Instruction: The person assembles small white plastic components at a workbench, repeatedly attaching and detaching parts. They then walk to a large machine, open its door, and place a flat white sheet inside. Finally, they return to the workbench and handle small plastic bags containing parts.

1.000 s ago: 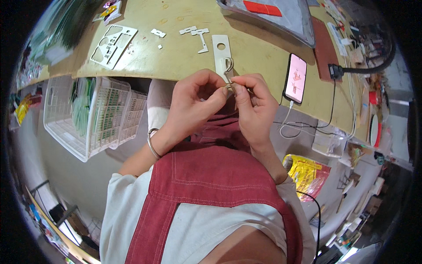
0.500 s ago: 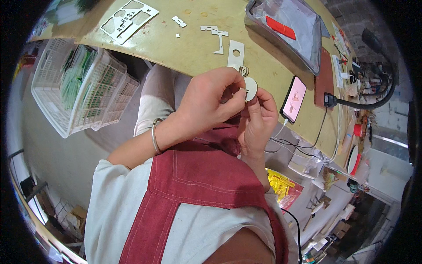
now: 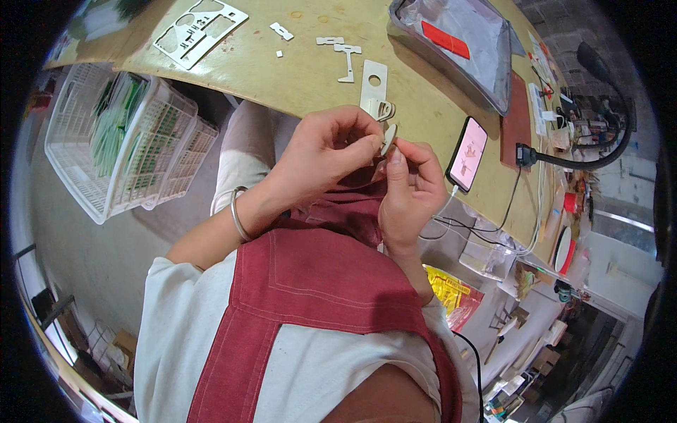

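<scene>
A small off-white round disc (image 3: pixel 388 139) is held up just off the table's near edge, turned nearly edge-on to me. My right hand (image 3: pixel 412 185) pinches its lower right side between thumb and fingers. Against the disc's left face, my left hand (image 3: pixel 330 146) is closed with thumb and fingertips together; any smaller part between those tips is hidden. Just beyond the hands lie a pale rectangular plate (image 3: pixel 374 79) with a round hole and a small curved piece (image 3: pixel 383 109). A lit phone (image 3: pixel 468 154) rests to the right of my right hand.
Farther back lie flat white cut-outs (image 3: pixel 345 62) and a punched-out sheet (image 3: pixel 200 29). A grey tray (image 3: pixel 502 92) with a red packet (image 3: pixel 446 40) stands at the back right. White baskets (image 3: pixel 106 194) stand left of the table. Cables (image 3: pixel 509 211) hang by its right edge.
The disc has turned from facing me more broadly to nearly edge-on. Both hands keep hold of it, shifted slightly left. The whole view has also shifted a little.
</scene>
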`<state>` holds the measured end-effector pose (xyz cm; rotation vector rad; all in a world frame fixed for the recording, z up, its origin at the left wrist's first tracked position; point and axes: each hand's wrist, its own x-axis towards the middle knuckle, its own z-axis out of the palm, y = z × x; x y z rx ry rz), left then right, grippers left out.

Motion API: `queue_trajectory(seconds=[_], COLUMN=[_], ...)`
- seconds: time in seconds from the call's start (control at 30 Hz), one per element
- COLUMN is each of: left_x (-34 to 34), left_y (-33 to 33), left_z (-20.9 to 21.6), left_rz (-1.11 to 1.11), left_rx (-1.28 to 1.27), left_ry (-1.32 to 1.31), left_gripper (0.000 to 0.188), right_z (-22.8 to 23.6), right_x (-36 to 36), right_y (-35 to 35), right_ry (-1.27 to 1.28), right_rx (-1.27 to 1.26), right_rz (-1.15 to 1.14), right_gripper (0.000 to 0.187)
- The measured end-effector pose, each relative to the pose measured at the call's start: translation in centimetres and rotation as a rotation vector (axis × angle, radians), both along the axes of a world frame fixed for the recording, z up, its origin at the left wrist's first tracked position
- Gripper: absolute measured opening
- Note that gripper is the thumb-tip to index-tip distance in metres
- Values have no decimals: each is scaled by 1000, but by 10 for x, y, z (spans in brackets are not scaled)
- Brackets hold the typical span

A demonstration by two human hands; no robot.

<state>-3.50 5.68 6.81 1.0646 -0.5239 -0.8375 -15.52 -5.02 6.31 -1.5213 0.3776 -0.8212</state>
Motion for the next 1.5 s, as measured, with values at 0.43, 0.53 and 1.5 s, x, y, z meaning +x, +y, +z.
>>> queue_trajectory(seconds=[0.43,0.53,1.5], left_x=[6,3,-18], left_y=[0,1,2], left_z=[-18,-20,-9], left_rz=[-20,-17,257], left_rx=[-49,-59,-62], left_ry=[77,102,-210], left_gripper=[24,23,20], right_z=[17,13,-10], right_x=[6,8,6], right_y=[-3,-2,8], right_ry=[97,68,-6], right_rx=[-151,-214,-455], right_rz=[-61,-72,-201], right_gripper=[8,8,11])
